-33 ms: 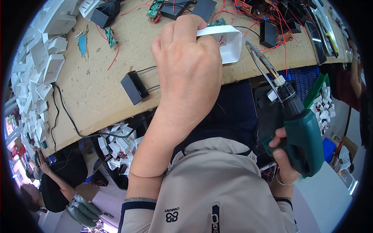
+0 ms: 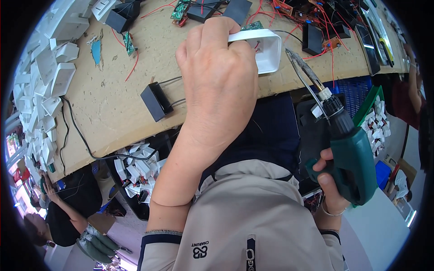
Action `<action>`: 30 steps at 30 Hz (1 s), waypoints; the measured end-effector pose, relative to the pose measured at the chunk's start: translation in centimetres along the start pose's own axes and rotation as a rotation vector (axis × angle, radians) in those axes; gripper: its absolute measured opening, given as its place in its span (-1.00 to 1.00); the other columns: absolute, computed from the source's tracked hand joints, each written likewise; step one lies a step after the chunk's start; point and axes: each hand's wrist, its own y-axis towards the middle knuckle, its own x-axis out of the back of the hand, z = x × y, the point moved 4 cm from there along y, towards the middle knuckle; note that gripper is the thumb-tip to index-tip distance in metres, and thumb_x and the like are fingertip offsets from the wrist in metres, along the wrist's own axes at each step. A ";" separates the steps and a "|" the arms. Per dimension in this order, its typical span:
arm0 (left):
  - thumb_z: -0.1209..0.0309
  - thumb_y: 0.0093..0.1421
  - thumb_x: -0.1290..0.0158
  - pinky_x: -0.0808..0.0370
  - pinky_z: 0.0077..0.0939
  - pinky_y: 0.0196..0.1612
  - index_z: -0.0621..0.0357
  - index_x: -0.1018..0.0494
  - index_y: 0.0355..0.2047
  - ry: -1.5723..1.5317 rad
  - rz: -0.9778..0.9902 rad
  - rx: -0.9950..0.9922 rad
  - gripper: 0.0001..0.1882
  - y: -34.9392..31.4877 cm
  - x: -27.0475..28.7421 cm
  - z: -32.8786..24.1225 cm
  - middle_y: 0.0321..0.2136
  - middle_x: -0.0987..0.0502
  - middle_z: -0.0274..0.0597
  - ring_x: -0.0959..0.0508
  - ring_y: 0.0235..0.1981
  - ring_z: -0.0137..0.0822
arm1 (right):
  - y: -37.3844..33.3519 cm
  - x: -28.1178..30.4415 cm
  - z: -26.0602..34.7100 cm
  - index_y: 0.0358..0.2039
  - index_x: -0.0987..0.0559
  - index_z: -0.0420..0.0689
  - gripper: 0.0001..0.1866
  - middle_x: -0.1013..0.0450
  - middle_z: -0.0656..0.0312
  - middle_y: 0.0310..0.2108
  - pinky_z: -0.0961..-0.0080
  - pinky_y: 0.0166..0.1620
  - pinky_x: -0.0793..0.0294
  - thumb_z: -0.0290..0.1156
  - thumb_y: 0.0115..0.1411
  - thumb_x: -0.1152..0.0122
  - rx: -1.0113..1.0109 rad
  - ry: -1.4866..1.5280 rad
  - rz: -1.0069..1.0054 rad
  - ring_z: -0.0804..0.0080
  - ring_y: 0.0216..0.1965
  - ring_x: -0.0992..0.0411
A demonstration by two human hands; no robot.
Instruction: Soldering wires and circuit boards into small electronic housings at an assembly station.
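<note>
My left hand (image 2: 219, 74) is closed round a small white plastic housing (image 2: 272, 56) above the bench's near edge. The housing's open side shows two small metal contacts with a bit of red wire, and my fingers cover its left part. A green circuit board (image 2: 252, 26) lies just behind it. My right hand (image 2: 333, 192) grips a dark green soldering gun (image 2: 355, 156) by its handle, fingers at the trigger. Its metal tip points up and left, close to the housing but apart from it. Left of my wrist rests a black box (image 2: 156, 103) with black leads passing under my hand.
White housings (image 2: 58, 79) pile up along the bench's (image 2: 104, 113) left side. Boards with red wires (image 2: 327, 44) and black boxes (image 2: 312, 39) lie at the back right. A bin of white parts (image 2: 140, 169) stands below the edge. Another person (image 2: 68, 217) sits at lower left.
</note>
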 end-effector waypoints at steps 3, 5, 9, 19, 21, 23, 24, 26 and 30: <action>0.51 -0.04 -0.09 -0.32 -0.35 -0.21 0.30 -0.53 -0.50 -0.007 -0.021 -0.022 -0.90 0.0 -0.1 0.1 -0.31 -0.46 -0.13 -0.43 -0.28 -0.16 | 0.0 0.1 -0.1 -0.14 -0.41 -0.35 -0.53 -0.45 0.05 -0.30 0.58 -0.37 -0.44 -0.47 -0.09 -0.30 -0.001 0.003 -0.009 0.42 -0.45 -0.43; 0.55 -0.09 -0.08 -0.28 -0.32 -0.20 0.32 -0.48 -0.55 -0.071 -0.032 -0.016 -0.93 0.0 -0.2 0.2 -0.30 -0.44 -0.09 -0.41 -0.27 -0.14 | 0.0 0.0 -0.1 -0.14 -0.42 -0.35 -0.53 -0.45 0.05 -0.30 0.58 -0.37 -0.44 -0.47 -0.09 -0.30 -0.008 0.012 -0.011 0.43 -0.45 -0.43; 0.59 -0.13 -0.08 -0.27 -0.29 -0.19 0.34 -0.43 -0.60 -0.167 -0.035 0.020 -0.94 0.0 -0.3 0.3 -0.29 -0.43 -0.06 -0.40 -0.26 -0.12 | 0.0 0.2 -0.2 -0.15 -0.42 -0.35 -0.54 -0.45 0.06 -0.30 0.58 -0.36 -0.44 -0.45 -0.08 -0.30 0.003 0.022 -0.003 0.43 -0.45 -0.43; 0.55 -0.12 -0.10 -0.29 -0.27 -0.15 0.31 -0.49 -0.57 -0.161 -0.034 0.060 -0.93 0.0 -0.1 0.2 -0.28 -0.44 -0.07 -0.40 -0.22 -0.12 | -0.2 0.4 -0.4 -0.17 -0.43 -0.37 -0.55 -0.44 0.06 -0.31 0.57 -0.37 -0.43 -0.44 -0.08 -0.28 0.008 0.031 -0.008 0.42 -0.46 -0.43; 0.53 -0.07 -0.10 -0.38 -0.40 -0.21 0.31 -0.54 -0.53 -0.078 -0.114 0.019 -0.91 0.0 0.4 0.0 -0.30 -0.48 -0.11 -0.46 -0.28 -0.19 | -0.2 0.4 -0.5 -0.18 -0.43 -0.37 -0.56 -0.44 0.05 -0.31 0.57 -0.38 -0.44 -0.45 -0.08 -0.28 0.012 0.037 -0.009 0.42 -0.47 -0.43; 0.52 -0.08 -0.11 -0.37 -0.40 -0.20 0.30 -0.54 -0.54 -0.079 -0.111 0.023 -0.91 -0.1 0.5 0.0 -0.29 -0.48 -0.11 -0.45 -0.26 -0.18 | -0.2 0.3 -0.4 -0.18 -0.43 -0.37 -0.56 -0.44 0.05 -0.31 0.57 -0.38 -0.44 -0.45 -0.08 -0.28 0.004 0.036 -0.013 0.42 -0.47 -0.43; 0.51 -0.08 -0.12 -0.36 -0.40 -0.19 0.29 -0.54 -0.54 -0.080 -0.108 0.028 -0.91 -0.1 0.5 0.0 -0.28 -0.48 -0.12 -0.45 -0.25 -0.18 | -0.3 0.3 -0.5 -0.19 -0.43 -0.37 -0.57 -0.44 0.05 -0.32 0.57 -0.38 -0.44 -0.46 -0.08 -0.28 -0.004 0.035 -0.016 0.42 -0.47 -0.43; 0.51 -0.08 -0.12 -0.34 -0.39 -0.17 0.28 -0.54 -0.54 -0.079 -0.104 0.034 -0.91 -0.2 0.5 -0.1 -0.28 -0.48 -0.11 -0.44 -0.24 -0.17 | -0.1 0.4 -0.7 -0.18 -0.46 -0.34 -0.58 -0.45 0.07 -0.29 0.57 -0.35 -0.47 -0.51 -0.10 -0.30 0.024 0.081 0.012 0.44 -0.43 -0.45; 0.49 -0.07 -0.12 -0.30 -0.35 -0.11 0.26 -0.55 -0.55 -0.039 -0.078 0.043 -0.92 -0.2 0.6 -0.3 -0.26 -0.47 -0.10 -0.43 -0.21 -0.16 | -0.3 0.4 -0.8 -0.18 -0.50 -0.30 -0.60 -0.47 0.09 -0.27 0.57 -0.32 -0.49 -0.57 -0.11 -0.31 0.010 0.127 0.012 0.46 -0.39 -0.47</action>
